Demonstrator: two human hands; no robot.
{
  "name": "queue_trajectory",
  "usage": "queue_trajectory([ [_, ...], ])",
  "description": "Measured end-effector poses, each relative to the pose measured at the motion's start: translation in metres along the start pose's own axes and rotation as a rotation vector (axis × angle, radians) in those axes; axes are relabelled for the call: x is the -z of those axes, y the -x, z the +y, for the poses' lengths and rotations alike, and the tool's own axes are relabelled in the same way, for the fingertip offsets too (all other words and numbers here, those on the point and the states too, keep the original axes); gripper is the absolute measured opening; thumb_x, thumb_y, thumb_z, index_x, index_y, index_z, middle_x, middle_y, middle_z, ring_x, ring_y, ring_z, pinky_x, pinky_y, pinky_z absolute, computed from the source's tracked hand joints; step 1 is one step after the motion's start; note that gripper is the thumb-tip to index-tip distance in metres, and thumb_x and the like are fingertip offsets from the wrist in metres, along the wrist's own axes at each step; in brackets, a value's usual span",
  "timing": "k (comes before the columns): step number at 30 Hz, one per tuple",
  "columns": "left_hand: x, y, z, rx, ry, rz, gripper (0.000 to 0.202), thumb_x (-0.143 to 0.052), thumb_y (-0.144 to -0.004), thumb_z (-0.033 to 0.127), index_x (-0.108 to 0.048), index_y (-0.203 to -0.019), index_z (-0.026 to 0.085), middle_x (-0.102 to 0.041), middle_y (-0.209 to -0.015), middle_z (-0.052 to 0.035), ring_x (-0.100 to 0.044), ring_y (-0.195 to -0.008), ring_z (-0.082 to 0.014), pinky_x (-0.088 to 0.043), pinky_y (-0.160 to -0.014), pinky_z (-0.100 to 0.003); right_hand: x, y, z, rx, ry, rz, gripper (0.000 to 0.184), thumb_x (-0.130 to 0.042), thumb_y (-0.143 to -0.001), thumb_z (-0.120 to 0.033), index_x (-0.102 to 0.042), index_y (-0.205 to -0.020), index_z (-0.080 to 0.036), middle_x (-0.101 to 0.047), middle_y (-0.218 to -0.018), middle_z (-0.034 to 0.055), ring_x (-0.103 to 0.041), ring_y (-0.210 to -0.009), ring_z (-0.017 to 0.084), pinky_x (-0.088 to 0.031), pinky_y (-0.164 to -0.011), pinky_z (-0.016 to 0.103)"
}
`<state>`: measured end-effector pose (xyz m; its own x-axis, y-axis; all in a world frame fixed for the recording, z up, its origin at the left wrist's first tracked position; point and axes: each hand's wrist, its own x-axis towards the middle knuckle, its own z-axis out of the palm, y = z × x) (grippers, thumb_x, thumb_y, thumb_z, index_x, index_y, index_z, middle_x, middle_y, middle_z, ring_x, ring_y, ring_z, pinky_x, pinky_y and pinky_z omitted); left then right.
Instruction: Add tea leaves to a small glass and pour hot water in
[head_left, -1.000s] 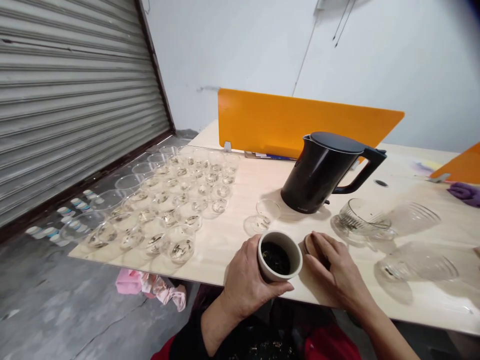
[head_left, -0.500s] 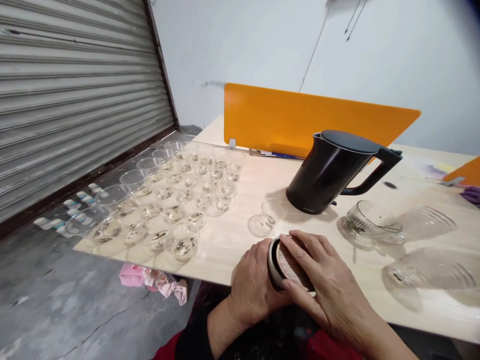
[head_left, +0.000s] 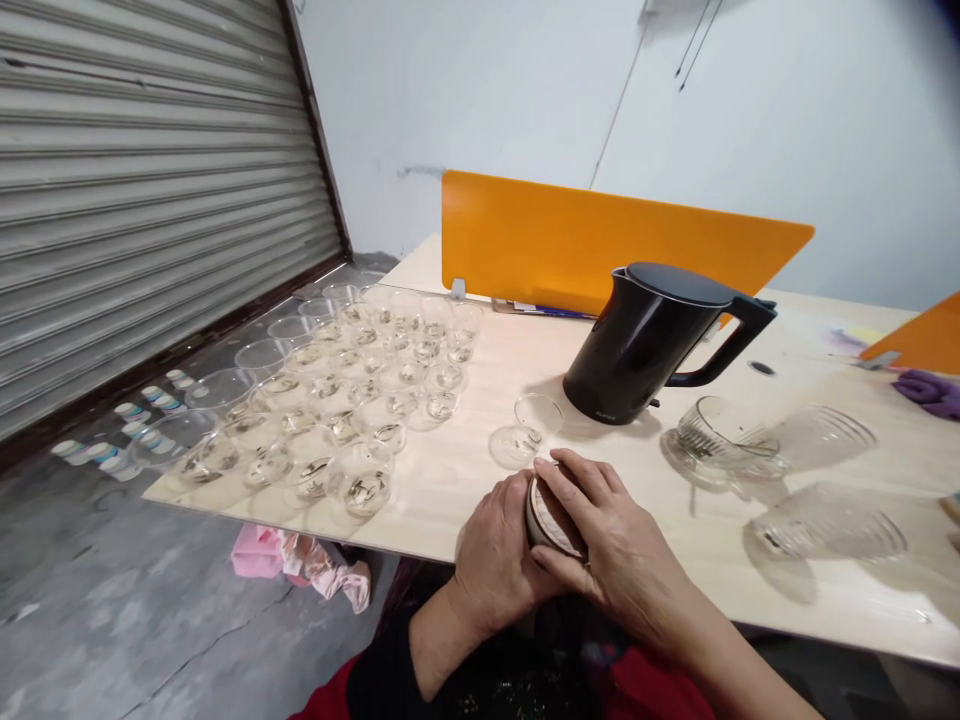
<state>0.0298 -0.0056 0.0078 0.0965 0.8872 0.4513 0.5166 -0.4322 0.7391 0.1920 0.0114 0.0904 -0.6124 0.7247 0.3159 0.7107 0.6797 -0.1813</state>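
Most of the small jar [head_left: 546,515] was hidden between the left hand [head_left: 495,555] and the right hand [head_left: 611,545], its contents concealed by the lid [head_left: 553,518]. The purple cloth [head_left: 934,390] was cut off at the right edge. The kettle's [head_left: 645,345] lettering was too small to read.

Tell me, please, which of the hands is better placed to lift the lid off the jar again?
The right hand, probably. Its fingers already lie flat across the wooden lid, while the left hand wraps the side of the jar at the table edge, steadying it.
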Motion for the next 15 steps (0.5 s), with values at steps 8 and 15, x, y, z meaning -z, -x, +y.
queue_trajectory([
  [8,0.016,-0.004,0.003,0.084,0.071,-0.094,0.104,-0.093,-0.059,0.064,-0.046,-0.143,0.024,-0.062,-0.138,-0.0142,-0.06,-0.127,-0.0377,-0.051,-0.108,-0.059,0.045,-0.006,0.035,-0.02,0.044,0.267,0.068,-0.064,-0.094,-0.048,-0.044,-0.156,-0.032,-0.052,-0.147,0.0143,-0.055,-0.132,0.037,-0.051,-0.106,0.056],
  [15,0.017,-0.006,0.0,0.002,0.086,-0.083,0.085,-0.085,-0.07,0.068,-0.057,-0.134,0.02,-0.067,-0.13,-0.0148,-0.063,-0.122,-0.036,-0.053,-0.106,-0.055,0.074,-0.099,0.072,-0.066,0.186,0.374,0.062,-0.062,-0.093,-0.051,-0.053,-0.15,-0.027,-0.054,-0.144,0.0144,-0.052,-0.132,0.037,-0.048,-0.107,0.053],
])
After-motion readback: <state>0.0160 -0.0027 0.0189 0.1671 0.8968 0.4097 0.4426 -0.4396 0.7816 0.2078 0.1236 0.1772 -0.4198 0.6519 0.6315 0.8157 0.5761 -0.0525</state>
